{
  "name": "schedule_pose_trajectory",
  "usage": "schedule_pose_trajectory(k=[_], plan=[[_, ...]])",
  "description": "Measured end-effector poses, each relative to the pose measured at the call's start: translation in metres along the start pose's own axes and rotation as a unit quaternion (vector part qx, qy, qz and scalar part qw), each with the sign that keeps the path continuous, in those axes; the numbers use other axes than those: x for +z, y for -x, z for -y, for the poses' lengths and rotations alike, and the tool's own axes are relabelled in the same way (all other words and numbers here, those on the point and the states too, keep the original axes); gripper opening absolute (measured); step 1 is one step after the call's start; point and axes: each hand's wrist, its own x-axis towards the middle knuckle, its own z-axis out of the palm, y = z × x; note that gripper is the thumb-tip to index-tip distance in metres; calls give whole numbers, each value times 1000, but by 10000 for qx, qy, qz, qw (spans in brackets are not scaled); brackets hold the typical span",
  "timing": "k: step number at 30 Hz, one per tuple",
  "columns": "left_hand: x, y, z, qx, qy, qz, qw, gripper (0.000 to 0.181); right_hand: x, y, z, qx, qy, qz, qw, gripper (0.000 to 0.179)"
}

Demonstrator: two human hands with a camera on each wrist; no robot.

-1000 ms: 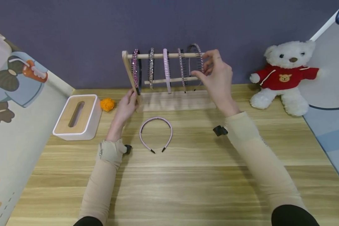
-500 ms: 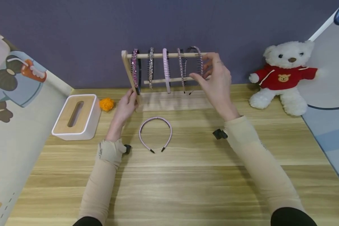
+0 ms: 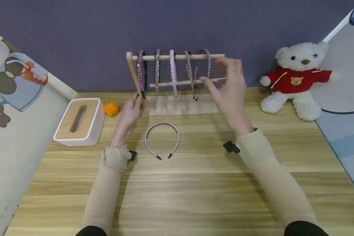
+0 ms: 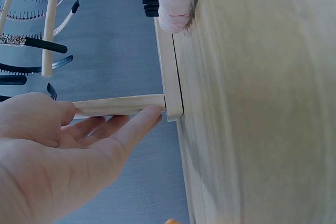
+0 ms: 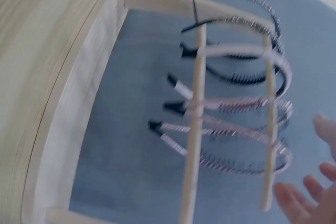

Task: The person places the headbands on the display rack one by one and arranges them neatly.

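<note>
A wooden headband rack (image 3: 180,105) stands at the back of the table with several headbands over its top bar. My left hand (image 3: 130,109) grips the rack's left upright (image 4: 121,105) low down, near its base. At the rack's other end my right hand (image 3: 231,90) stands with thumb and fingers apart, holding nothing. Nearest to it hangs a thin sparkly headband (image 3: 208,65), tips slanting left towards its neighbour (image 3: 188,67). Further left hang a pale pink headband (image 3: 173,72), a silver glittery one (image 3: 157,72) and a pink jewelled one (image 3: 140,72).
On the table before the rack lies a lilac headband (image 3: 162,123). A tissue box (image 3: 89,126) and an orange yarn ball (image 3: 111,108) stand at the left. A white teddy bear (image 3: 296,78) in a red top sits at the right. Behind rises a dark wall (image 3: 177,26).
My right hand has let go of the rightmost headband and drawn back a little to the right. That headband's tips have swung left. The left hand has stayed on the upright.
</note>
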Motion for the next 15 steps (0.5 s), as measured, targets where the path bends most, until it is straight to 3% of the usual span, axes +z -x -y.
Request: schedule_pose_trajectory(k=[4,7,10,15], plan=[[0,0,-2,45,21,-27,10000,54,-2,10,23,-759,-193,-68,9969,49],[-1,0,-2,88,3,-49,9999,53,9,22,39,-1138,-486,271,9919,44],[-1,-1,-1,90,-30,-38,9999,53,27,38,48,-1164,-624,950,9867,44],[-1,-2,1,-10,-6,33,10000,54,55,62,53,-629,-354,2453,9667,41]])
